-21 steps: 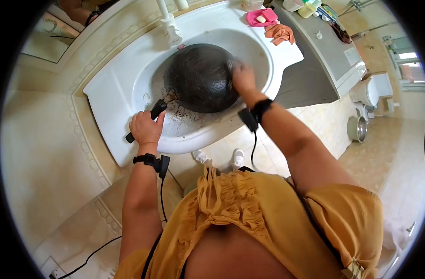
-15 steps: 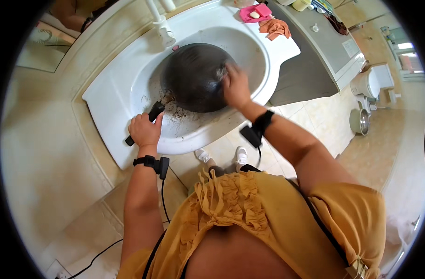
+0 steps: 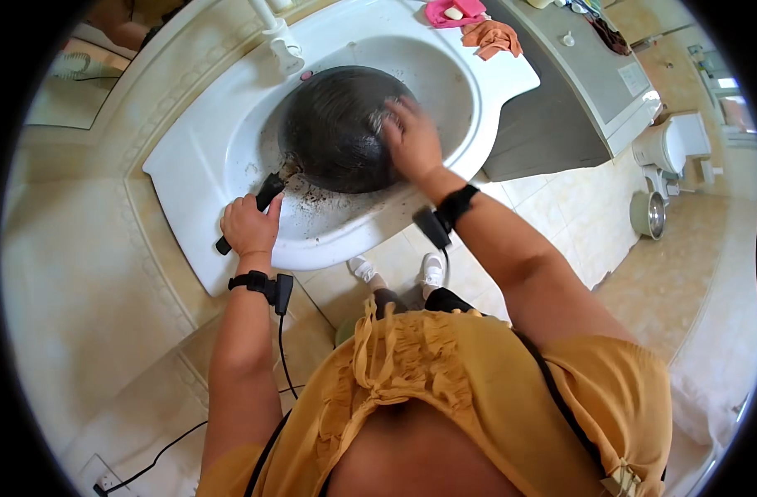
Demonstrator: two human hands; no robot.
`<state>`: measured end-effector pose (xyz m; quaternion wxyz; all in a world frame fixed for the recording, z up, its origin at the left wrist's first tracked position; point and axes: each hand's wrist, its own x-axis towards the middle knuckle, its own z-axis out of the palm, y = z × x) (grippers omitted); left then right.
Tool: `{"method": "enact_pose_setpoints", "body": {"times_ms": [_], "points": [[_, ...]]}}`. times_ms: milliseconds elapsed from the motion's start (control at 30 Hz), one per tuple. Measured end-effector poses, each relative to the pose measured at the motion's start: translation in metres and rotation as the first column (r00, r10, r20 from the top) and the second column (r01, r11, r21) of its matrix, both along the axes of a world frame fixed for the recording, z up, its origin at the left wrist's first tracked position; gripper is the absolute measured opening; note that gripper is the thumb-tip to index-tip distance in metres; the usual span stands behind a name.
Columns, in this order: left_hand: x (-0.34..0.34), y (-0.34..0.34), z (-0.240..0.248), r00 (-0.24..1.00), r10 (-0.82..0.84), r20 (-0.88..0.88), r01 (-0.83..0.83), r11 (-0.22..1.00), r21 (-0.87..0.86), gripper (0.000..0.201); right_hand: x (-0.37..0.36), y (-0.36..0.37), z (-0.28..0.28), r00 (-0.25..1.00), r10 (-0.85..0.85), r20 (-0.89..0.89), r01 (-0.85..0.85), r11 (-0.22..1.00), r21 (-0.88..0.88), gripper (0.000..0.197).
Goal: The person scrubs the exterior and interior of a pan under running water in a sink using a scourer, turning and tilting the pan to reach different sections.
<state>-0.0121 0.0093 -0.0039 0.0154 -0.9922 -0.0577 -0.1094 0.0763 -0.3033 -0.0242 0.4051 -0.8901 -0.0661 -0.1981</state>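
Observation:
A dark wok [image 3: 333, 137] lies bottom up in the white sink basin [image 3: 445, 74], its rounded underside wet and streaked. My left hand [image 3: 250, 226] is wrapped around its black handle [image 3: 269, 190], over the sink's near left rim. On the right side of the wok's bottom, my right hand [image 3: 416, 142] presses with bent fingers, slightly blurred. Under those fingertips shows a silvery, wiry patch that looks like a steel wool scrubber [image 3: 377, 121], mostly covered. Dark crumbs of dirt [image 3: 316, 199] are scattered in the basin below the handle joint.
A white faucet [image 3: 286, 51] rises behind the basin. At the back right rim sit a pink soap dish [image 3: 441, 16] and an orange cloth [image 3: 492, 38]. A grey cabinet [image 3: 552, 91] stands right of the sink; farther off are a toilet [image 3: 662, 147] and a metal basin [image 3: 653, 215].
My right hand has slid slightly left across the wok's bottom, its fingers spreading somewhat. My left hand keeps hold of the handle. The whole view has shifted a little.

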Motion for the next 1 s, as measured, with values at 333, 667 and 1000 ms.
{"method": "enact_pose_setpoints", "body": {"times_ms": [333,667,1000], "points": [[-0.006,0.001,0.006,0.999,0.033,0.013,-0.033,0.999,0.006,0.049,0.005,0.032,0.037,0.928,0.350,0.126,-0.315,0.921,-0.230,0.034],[-0.008,0.003,0.005,0.997,0.071,0.001,-0.071,0.995,-0.068,0.049,0.030,0.061,0.045,0.809,0.579,0.102,-0.524,0.789,-0.321,0.035],[-0.013,0.011,0.001,0.997,0.070,-0.024,-0.072,0.993,-0.098,0.049,0.079,0.020,0.000,0.887,0.450,-0.107,-0.463,0.864,-0.199,0.032]]}}
